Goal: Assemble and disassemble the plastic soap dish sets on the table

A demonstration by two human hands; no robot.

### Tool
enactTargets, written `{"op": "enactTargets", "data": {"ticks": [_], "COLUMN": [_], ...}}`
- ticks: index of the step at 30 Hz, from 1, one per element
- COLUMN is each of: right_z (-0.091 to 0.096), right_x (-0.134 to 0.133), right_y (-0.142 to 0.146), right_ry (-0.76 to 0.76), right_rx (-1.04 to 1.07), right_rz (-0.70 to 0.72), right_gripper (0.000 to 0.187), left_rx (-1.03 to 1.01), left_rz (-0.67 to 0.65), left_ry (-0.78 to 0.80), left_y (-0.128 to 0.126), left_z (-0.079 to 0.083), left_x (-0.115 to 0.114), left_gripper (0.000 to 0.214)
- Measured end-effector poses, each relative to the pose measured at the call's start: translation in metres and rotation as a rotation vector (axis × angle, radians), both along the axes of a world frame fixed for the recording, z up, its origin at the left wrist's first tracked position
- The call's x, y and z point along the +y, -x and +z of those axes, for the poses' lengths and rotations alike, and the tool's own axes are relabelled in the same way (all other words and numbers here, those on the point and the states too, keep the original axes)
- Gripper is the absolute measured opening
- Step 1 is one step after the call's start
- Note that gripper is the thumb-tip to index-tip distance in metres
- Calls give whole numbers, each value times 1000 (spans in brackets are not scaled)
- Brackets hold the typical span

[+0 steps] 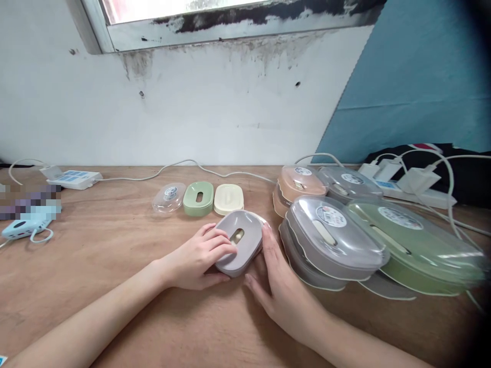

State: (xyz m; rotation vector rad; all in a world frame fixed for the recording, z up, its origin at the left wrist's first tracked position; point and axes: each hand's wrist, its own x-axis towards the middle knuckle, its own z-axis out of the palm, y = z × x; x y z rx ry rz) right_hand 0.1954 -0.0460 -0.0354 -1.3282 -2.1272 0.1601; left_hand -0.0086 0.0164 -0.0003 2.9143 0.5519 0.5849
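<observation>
A grey soap dish [247, 232] with an oblong slot in its middle is tilted on the table in front of me. My left hand [207, 255] grips its left side, fingers over the rim and thumb at the near edge. Against the right edge rest the straight fingers of my right hand [276, 278], thumb spread apart. A pale rim shows behind the grey dish, mostly hidden. Farther back stand a clear lid [169, 198] with a round label, a green soap dish [198, 199] with a slot, and a cream dish [229, 199].
To the right, lidded soap boxes are stacked: orange [301, 180], grey [333, 237] and green [418, 245]. Power strips lie at the left [72, 179] and right [414, 191], with a white cable [184, 162] along the wall. A light-blue device [28, 225] sits far left.
</observation>
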Motion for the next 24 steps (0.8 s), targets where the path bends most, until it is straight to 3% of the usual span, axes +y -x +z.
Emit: {"op": "enactTargets", "data": {"ticks": [3, 5, 10, 12, 16, 24], "right_z": [-4, -4, 2, 3, 3, 2], "right_x": [2, 3, 2, 1, 1, 1], "right_y": [-1, -2, -2, -2, -1, 0], "right_ry": [10, 46, 105, 89, 83, 94], "right_rx": [-26, -89, -204, -205, -227, -227], "right_rz": [-5, 25, 72, 65, 64, 61], "right_gripper": [80, 71, 47, 47, 45, 44], "left_rx": [-75, -164, -243, -190, -71, 9], "left_rz": [38, 106, 566, 645, 638, 626], "left_ry": [-32, -83, -182, -161, -131, -125], "left_y": [4, 10, 28, 32, 30, 31], "left_z": [5, 9, 14, 12, 4, -6], "left_x": [-1, 3, 46, 66, 88, 89], "left_gripper": [34, 32, 32, 33, 32, 33]}}
